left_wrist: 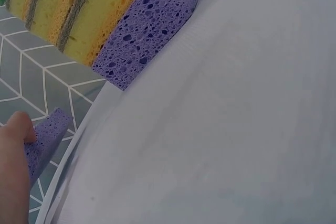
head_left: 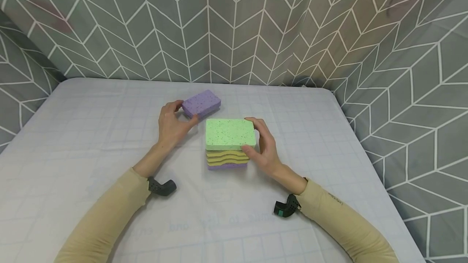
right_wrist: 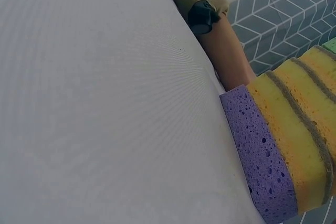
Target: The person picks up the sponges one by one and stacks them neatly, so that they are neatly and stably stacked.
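A stack of sponges stands near the middle of the table. At its bottom lies a purple sponge [right_wrist: 262, 156], with several wavy yellow sponges [head_left: 227, 158] with grey scouring layers above it. On top is a light green sponge [head_left: 230, 133]. My right hand [head_left: 267, 151] grips the right end of this green sponge, thumb at the near side and fingers at the far side. Behind the stack and to its left, my left hand [head_left: 172, 125] holds another purple sponge [head_left: 202, 103] between thumb and fingers. The right hand's fingers are out of sight in the right wrist view.
A white cloth with faint grid lines covers the table [head_left: 91, 133]. Grey curtains [head_left: 219, 23] with a white chevron pattern hang behind it and at both sides. Each wrist carries a small black camera [head_left: 162, 187].
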### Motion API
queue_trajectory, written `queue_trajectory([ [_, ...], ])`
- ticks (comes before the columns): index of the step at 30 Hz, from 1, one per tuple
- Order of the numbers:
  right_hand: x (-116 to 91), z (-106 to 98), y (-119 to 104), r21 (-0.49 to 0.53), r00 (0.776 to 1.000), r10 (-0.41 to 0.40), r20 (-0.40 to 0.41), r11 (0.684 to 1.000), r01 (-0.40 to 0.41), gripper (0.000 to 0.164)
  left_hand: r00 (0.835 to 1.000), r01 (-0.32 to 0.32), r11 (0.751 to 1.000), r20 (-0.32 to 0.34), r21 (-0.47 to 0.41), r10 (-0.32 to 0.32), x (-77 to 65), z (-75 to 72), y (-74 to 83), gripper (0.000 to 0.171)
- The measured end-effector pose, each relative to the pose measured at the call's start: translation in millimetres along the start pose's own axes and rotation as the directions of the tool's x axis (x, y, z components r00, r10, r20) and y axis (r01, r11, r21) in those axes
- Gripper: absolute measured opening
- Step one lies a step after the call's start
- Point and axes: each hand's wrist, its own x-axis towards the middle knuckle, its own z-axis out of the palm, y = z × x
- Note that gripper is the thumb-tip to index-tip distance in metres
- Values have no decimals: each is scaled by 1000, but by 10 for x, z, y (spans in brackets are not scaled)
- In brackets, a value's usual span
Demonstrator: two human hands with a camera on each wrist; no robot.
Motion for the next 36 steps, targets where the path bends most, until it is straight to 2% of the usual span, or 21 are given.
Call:
queue_trajectory([
  [7,2,5,-3,5,1000,-3,-5,1000,3,76,999,-38,999,-17,-36,37,-6,4,20,60],
  [10,3,3,5,9,1000,-9,-8,1000,9,76,995,-91,993,-41,-71,89,-10,6,28,59],
  [15,-3,0,16,7,1000,-9,-8,1000,9,76,979,-194,975,-80,-111,185,-20,15,37,59],
  [20,-3,0,17,6,1000,-12,-6,1000,12,75,971,-230,965,-94,-123,220,-16,21,43,58],
  [36,-4,7,25,21,1000,-20,-8,1000,20,75,958,-283,935,-18,-215,286,27,-90,108,57],
])
